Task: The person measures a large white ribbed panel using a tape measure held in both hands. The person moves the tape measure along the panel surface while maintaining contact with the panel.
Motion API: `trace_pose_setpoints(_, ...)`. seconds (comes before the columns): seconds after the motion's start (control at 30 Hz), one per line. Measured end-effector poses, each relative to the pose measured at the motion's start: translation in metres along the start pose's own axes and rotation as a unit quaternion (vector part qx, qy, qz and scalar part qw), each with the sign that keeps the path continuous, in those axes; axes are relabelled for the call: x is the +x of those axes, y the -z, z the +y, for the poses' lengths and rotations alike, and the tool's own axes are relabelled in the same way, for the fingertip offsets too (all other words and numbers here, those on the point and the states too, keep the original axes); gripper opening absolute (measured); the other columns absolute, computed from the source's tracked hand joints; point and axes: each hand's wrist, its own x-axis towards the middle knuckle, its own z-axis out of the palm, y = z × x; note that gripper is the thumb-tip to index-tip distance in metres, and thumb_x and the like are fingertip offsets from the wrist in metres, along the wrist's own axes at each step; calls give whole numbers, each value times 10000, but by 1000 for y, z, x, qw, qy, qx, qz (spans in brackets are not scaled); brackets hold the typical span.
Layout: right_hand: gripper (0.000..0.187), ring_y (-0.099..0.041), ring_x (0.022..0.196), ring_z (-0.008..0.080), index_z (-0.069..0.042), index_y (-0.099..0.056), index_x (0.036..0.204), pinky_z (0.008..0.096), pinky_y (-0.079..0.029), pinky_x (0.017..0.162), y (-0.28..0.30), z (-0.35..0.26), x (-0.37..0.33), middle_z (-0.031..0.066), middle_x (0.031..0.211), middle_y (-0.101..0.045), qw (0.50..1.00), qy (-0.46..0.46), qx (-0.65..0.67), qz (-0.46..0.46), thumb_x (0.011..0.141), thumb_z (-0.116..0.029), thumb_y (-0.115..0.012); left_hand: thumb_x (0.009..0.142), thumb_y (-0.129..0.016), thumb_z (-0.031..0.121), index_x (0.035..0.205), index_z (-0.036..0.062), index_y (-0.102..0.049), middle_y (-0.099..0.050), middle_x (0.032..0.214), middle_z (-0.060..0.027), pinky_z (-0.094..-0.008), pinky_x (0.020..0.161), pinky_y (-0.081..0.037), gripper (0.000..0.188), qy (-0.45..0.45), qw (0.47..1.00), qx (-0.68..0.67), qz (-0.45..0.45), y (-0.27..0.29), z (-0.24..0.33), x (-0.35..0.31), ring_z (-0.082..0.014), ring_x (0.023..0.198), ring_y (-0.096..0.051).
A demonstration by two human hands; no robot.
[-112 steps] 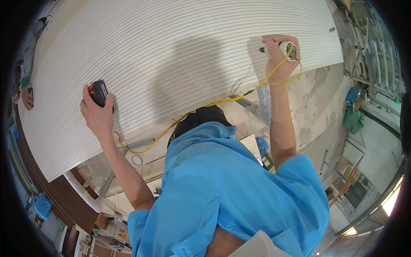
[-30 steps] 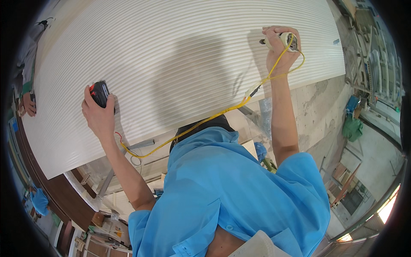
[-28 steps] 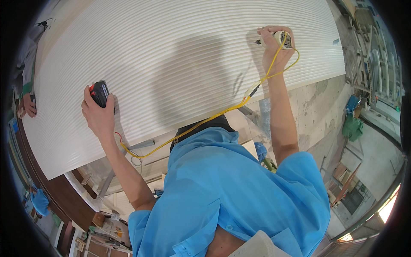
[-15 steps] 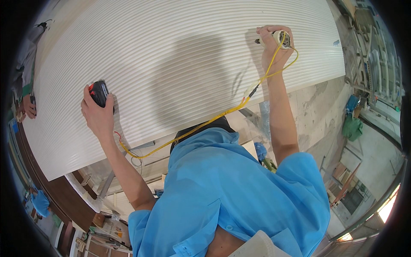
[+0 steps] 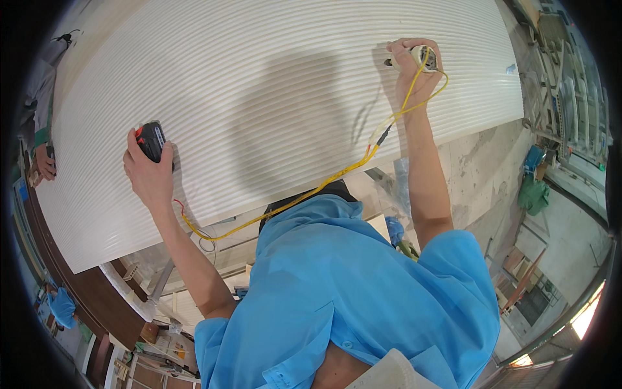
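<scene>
A black power-tool battery pack (image 5: 151,141) with red trim rests at the left of a white ribbed panel (image 5: 272,117), and my left hand (image 5: 146,175) is closed around it. Farther off on the right, my right hand (image 5: 418,74) grips a cream cylindrical motor-like body (image 5: 422,57) with a short dark tip at its left side. Its open end shows metal parts, where yellow wires leave it. They join a yellow cable (image 5: 311,190) by a black-taped splice (image 5: 384,135). The cable crosses the panel's near edge and ends in a bare red lead (image 5: 179,205) beside my left wrist.
At the far left edge another person's hand (image 5: 46,162) rests by the panel's corner. A dark brown board (image 5: 91,292) lies below left. Racks of stacked strips (image 5: 570,117) stand at the right, with a green bag (image 5: 533,196) near them.
Both hands keep their grips and stay almost in place. The cream body in my right hand has shifted very slightly to the left.
</scene>
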Motion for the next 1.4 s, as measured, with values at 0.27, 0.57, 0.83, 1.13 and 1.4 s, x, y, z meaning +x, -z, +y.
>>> trace_pose_setpoints(0.27, 189, -715, 898, 263, -3, -604, 998, 425, -573, 928, 4, -4, 8, 152, 923, -705, 996, 48, 68, -16, 860, 47, -724, 877, -763, 419, 1602, 200, -378, -493, 1490, -220, -552, 1085, -479, 850, 0, 1000, 3, -3, -1, 0, 3, -417, 1365, -507)
trace_pose_setpoints(0.57, 181, -719, 898, 270, 2, -609, 990, 426, -579, 914, -1, 1, 12, 146, 915, -703, 1000, 11, -13, -2, 860, 48, -727, 877, -761, 430, 1605, 196, -378, -495, 1487, -218, -554, 1077, -489, 855, -6, 1000, 1, 1, -1, 2, 5, -420, 1372, -498)
trace_pose_setpoints(0.83, 174, -720, 898, 269, -1, -608, 984, 429, -577, 926, -6, 3, 19, 157, 932, -716, 999, 32, 20, -3, 864, 45, -724, 877, -762, 427, 1605, 203, -374, -489, 1486, -219, -553, 1077, -487, 854, -4, 1000, 1, 1, -1, 3, 7, -421, 1372, -496)
trace_pose_setpoints(1.13, 174, -719, 903, 262, 3, -616, 986, 411, -570, 923, -4, -1, 24, 153, 934, -711, 999, 35, 7, -8, 858, 29, -731, 885, -755, 417, 1607, 198, -372, -489, 1488, -220, -549, 1088, -481, 846, -1, 1000, 6, 4, -1, 5, 9, -419, 1374, -497)
trace_pose_setpoints(1.4, 173, -727, 901, 253, 3, -622, 993, 400, -577, 912, -12, 4, 24, 147, 930, -710, 1000, -1, -12, -4, 856, 26, -724, 878, -759, 415, 1603, 210, -376, -495, 1484, -219, -553, 1092, -478, 845, 2, 1000, 7, 3, -1, 7, 14, -416, 1374, -498)
